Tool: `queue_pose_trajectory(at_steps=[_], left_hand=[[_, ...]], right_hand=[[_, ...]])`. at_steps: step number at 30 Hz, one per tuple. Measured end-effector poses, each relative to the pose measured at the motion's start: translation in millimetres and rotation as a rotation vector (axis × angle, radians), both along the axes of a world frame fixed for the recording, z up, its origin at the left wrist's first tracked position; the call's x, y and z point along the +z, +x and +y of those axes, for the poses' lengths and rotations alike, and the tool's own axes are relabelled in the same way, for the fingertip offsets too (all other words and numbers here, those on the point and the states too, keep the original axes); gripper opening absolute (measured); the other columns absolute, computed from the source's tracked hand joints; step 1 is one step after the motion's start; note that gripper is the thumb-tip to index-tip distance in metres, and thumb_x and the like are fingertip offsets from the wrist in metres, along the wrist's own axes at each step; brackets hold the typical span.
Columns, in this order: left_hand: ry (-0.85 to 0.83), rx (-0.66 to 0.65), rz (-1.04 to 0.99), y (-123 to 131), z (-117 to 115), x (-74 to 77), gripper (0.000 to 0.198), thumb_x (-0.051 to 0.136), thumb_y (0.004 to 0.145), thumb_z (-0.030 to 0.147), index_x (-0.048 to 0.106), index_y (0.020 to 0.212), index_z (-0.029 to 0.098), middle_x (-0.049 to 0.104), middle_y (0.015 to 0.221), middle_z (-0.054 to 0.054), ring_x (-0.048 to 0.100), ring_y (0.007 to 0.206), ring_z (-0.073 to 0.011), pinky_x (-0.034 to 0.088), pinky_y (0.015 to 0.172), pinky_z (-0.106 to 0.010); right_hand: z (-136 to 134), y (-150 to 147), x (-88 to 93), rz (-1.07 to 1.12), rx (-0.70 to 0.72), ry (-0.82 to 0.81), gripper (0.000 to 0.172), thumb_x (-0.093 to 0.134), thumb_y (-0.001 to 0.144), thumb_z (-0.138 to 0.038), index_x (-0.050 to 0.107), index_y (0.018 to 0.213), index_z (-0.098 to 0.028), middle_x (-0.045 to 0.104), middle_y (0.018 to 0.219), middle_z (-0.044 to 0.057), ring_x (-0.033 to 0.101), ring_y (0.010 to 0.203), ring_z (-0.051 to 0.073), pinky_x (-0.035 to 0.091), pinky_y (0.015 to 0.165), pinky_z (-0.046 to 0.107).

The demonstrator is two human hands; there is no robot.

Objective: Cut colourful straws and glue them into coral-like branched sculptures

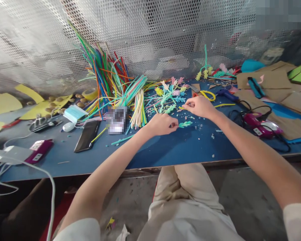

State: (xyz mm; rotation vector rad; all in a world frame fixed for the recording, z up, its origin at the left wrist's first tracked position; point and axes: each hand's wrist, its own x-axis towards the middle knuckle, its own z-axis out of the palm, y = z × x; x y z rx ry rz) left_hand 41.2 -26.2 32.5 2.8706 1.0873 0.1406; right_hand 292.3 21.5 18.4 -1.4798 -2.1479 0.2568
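Observation:
My left hand (163,124) is closed over the blue tabletop. A short mint-green pipe cleaner sprig (185,124) with fuzzy branches sticks out to the right of its fingertips. To the right and a little farther back, my right hand (200,106) pinches a yellow pipe cleaner (182,107); a yellow length also shows on the other side of the wrist. Just beyond both hands lies a heap of pastel pipe cleaner sprigs (174,92) in pink, yellow, blue and green. Small fuzzy clippings (190,117) are scattered around the fingers.
Bundled pipe cleaners (100,73) lean against the perforated metal screen (165,43). A black phone (87,136) and face mask (75,113) lie left. Yellow-handled scissors (207,95), a blue glue gun (227,95) and a purple power strip (262,124) with cables sit right.

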Motion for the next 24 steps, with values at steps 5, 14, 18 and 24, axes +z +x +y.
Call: queue_pose_trajectory(at_steps=[5,14,18,24], left_hand=[[-0.148,0.028,0.038,-9,12,13.6,0.023,0.062,0.096,0.046,0.080,0.098,0.032,0.081,0.092,0.002,0.072,0.083,-0.0178,0.043,0.067,-0.026],[-0.284,0.327,0.095,-66,104,80.3,0.020,0.073,0.082,0.035,0.083,0.095,0.023,0.080,0.089,-0.002,0.072,0.083,-0.0179,0.047,0.078,-0.023],[-0.282,0.594,0.093,-86,131,96.1,0.018,0.076,0.076,0.028,0.082,0.091,0.019,0.078,0.083,-0.005,0.072,0.085,-0.0205,0.050,0.083,-0.025],[-0.387,0.736,0.159,-87,137,68.0,0.013,0.078,0.073,0.029,0.078,0.077,0.016,0.073,0.070,-0.008,0.073,0.085,-0.0242,0.054,0.081,-0.027]], right_hand=[[2,1,0.8,0.020,0.028,0.029,0.036,0.064,0.093,-0.052,0.078,0.083,-0.021,0.062,0.062,0.002,0.049,0.057,0.015,0.029,0.061,0.032],[2,6,0.8,0.020,0.050,0.001,0.035,0.063,0.093,-0.051,0.077,0.081,-0.021,0.063,0.062,0.003,0.050,0.056,0.015,0.031,0.060,0.032],[3,5,-0.5,0.016,0.065,-0.007,0.034,0.063,0.093,-0.050,0.076,0.081,-0.020,0.063,0.062,0.003,0.050,0.057,0.015,0.031,0.060,0.032],[7,8,-6.6,0.014,0.056,-0.017,0.035,0.063,0.093,-0.052,0.077,0.082,-0.021,0.062,0.063,0.003,0.049,0.057,0.015,0.031,0.060,0.032]])
